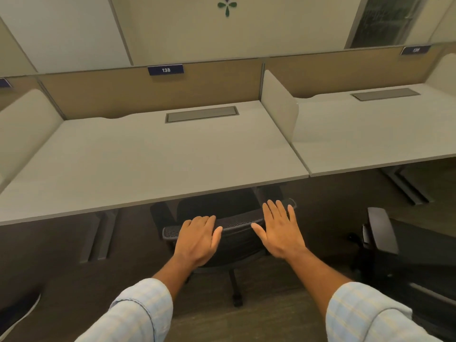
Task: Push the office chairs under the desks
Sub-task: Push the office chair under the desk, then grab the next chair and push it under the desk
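Note:
A black mesh-backed office chair [237,225] stands partly under the white desk [148,164] marked 138; its seat is hidden beneath the desktop and its base shows on the floor. My left hand [198,239] rests over the top edge of the chair's backrest with fingers curled on it. My right hand [281,230] hovers flat with fingers spread above the right part of the backrest, whether it touches I cannot tell. A second black office chair [382,233] stands out on the floor at the right, in front of the neighbouring desk [370,134].
White side dividers [278,104] separate the desks, with tan back panels behind. Desk legs [98,238] stand under the left side and another leg [404,186] under the right desk. A curved chair part [17,317] shows at the lower left edge.

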The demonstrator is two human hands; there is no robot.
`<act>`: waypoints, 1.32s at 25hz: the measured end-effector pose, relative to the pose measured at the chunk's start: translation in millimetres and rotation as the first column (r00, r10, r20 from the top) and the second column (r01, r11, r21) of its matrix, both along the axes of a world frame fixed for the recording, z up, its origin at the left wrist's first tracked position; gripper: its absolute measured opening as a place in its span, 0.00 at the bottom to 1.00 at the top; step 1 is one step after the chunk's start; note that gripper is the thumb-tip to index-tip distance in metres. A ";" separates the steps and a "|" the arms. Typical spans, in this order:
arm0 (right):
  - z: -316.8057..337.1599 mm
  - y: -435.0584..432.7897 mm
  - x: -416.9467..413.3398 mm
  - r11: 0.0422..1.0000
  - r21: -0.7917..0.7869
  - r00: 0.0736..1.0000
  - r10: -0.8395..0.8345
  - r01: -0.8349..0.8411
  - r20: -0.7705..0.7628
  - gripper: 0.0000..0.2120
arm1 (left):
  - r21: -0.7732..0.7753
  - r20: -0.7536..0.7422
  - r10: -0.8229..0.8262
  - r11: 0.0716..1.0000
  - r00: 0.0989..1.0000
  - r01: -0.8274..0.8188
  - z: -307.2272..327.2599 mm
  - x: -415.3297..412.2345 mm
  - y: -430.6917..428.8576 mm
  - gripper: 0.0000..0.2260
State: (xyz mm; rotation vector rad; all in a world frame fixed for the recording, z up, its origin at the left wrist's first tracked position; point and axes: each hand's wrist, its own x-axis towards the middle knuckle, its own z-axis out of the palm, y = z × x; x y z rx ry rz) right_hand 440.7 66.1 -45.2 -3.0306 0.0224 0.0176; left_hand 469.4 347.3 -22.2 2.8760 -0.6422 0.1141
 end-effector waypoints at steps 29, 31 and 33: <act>28.4 -200.7 -379.8 0.769 0.034 0.766 -0.639 0.638 0.069 0.43 | 0.059 0.079 -0.640 0.768 0.764 0.638 10.0 -233.7 -329.7 0.40; 29.2 -250.2 -424.3 0.736 0.038 0.732 -0.676 0.676 0.089 0.42 | 0.058 0.080 -0.667 0.745 0.741 0.664 15.2 -273.8 -385.0 0.39; 33.5 -267.3 -435.4 0.729 0.024 0.724 -0.683 0.685 0.092 0.42 | 0.063 0.106 -0.674 0.739 0.731 0.671 16.0 -282.4 -401.7 0.39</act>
